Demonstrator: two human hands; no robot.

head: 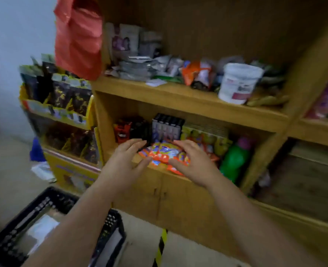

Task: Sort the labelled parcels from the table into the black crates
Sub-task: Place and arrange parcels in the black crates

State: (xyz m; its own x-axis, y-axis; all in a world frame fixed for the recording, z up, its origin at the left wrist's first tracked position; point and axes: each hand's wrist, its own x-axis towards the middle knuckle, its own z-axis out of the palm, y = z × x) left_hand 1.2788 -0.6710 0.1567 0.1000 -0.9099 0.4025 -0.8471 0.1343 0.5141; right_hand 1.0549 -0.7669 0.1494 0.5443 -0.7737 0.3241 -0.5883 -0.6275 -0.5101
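Black crate (pixel 109 224); packet labels illegibly blurred.

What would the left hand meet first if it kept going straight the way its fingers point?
Probably the orange snack packets on the lower shelf; the left hand aims at them, fingers straight, though blur hides the depth.

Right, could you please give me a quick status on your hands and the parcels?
Left hand and right hand open, flanking orange snack packets on the lower shelf. Black crate on the floor at lower left, parcels inside. Nothing blocking.
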